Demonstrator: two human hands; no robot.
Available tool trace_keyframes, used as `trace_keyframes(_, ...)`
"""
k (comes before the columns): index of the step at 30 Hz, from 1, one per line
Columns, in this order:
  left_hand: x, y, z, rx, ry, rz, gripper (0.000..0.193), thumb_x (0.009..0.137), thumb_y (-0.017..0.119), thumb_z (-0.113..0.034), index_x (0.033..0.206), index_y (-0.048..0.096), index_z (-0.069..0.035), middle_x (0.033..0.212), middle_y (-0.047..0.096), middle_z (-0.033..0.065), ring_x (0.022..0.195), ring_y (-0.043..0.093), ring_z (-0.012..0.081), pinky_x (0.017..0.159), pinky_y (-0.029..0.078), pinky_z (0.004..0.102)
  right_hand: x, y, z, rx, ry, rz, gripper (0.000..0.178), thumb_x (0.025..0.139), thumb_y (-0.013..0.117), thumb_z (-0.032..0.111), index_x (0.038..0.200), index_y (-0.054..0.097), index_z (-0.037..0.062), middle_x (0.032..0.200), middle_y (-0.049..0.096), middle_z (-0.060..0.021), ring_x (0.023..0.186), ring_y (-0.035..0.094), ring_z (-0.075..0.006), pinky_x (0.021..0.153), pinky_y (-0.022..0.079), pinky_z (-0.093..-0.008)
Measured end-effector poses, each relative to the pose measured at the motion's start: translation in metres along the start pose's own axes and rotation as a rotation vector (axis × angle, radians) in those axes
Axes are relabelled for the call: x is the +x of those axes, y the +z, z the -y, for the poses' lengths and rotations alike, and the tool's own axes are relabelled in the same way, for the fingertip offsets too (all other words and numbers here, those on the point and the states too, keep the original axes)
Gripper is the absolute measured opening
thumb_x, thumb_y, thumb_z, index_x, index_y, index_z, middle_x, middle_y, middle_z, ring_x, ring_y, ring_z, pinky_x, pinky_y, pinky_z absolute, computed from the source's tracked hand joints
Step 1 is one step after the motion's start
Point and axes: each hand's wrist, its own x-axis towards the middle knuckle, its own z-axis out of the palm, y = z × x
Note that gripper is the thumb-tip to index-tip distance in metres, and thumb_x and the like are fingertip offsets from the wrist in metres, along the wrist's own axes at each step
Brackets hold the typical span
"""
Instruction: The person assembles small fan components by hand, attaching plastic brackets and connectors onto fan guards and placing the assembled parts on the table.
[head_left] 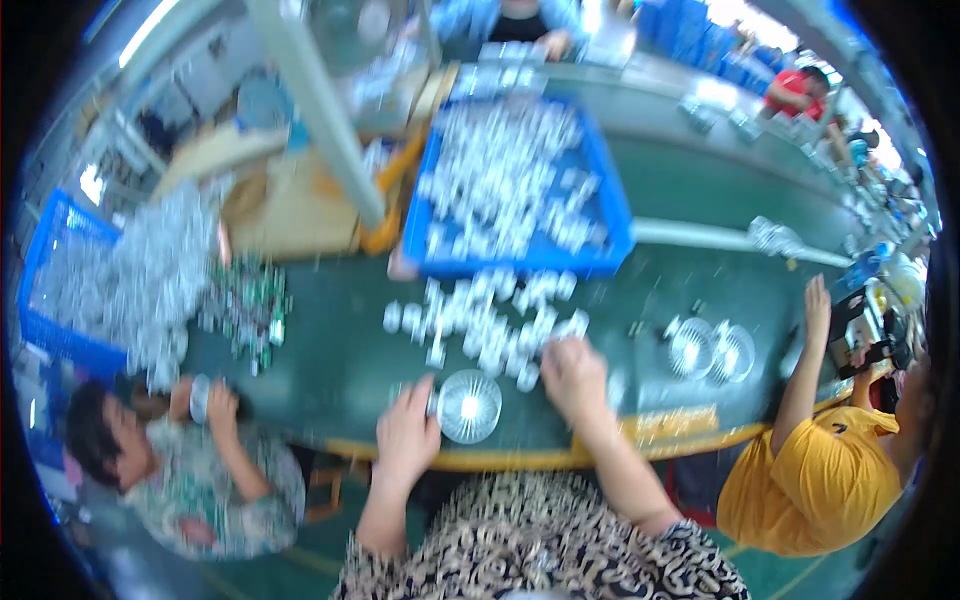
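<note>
My left hand (408, 435) is closed at the left edge of a clear round ribbed cover (470, 406), holding it just above the green tabletop. Over the right end of a loose pile of small white parts (485, 325) is my right hand (575, 380), its fingers pinched together. Blur hides whatever may be between those fingertips. Two more clear ribbed covers (692, 348) lie side by side on the table to the right of my right hand.
Beyond the pile stands a blue tray (520, 268) heaped with white parts. At left are small green circuit boards (250, 310) and a blue crate (62, 330) of clear pieces. Co-workers sit at both sides; a grey post (320, 110) rises beyond. A yellow edge (480, 459) borders the table.
</note>
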Motion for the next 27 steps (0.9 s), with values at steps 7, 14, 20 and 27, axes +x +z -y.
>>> trace_keyframes(7,-0.003,0.005,0.0,0.141,0.033,-0.185,0.019,0.078,0.071,-0.009,0.096,0.071,-0.004,0.08,0.066,0.0114,0.082,0.061,0.034,0.071,0.05,0.0473,-0.013,-0.033,-0.001,0.274,0.166,-0.008,0.024,0.081,0.067,-0.006,0.104,0.068,0.0031,0.086,0.065,-0.011,0.064,0.065,-0.0231,0.06,0.053,-0.0329)
trace_keyframes(14,0.011,-0.004,-0.001,-0.051,-0.002,-0.015,0.018,0.085,0.069,-0.02,0.094,0.074,-0.005,0.087,0.072,0.0169,0.084,0.066,0.0387,0.074,0.052,0.0504,-0.038,-0.06,-0.024,0.16,0.52,-0.02,0.04,0.085,0.07,0.004,0.124,0.062,0.0051,0.087,0.067,-0.0136,0.061,0.065,-0.0262,0.061,0.054,-0.0381)
trace_keyframes(20,-0.002,-0.006,-0.004,-0.247,-0.071,0.04,0.018,0.088,0.067,-0.02,0.091,0.075,-0.005,0.075,0.071,0.0151,0.072,0.068,0.0368,0.067,0.052,0.0461,-0.049,-0.076,-0.032,-0.167,0.329,-0.045,0.037,0.079,0.078,0.011,0.115,0.067,0.0101,0.104,0.059,-0.0117,0.094,0.062,-0.0315,0.075,0.053,-0.0428)
trace_keyframes(27,-0.002,0.009,0.013,-0.374,-0.098,0.145,0.022,0.092,0.06,-0.02,0.077,0.065,-0.005,0.067,0.065,0.0126,0.062,0.065,0.0265,0.06,0.048,0.0391,-0.049,-0.073,-0.045,-0.061,0.364,0.035,0.025,0.078,0.081,0.009,0.1,0.07,0.0059,0.097,0.057,-0.0168,0.086,0.061,-0.0374,0.075,0.052,-0.0455)
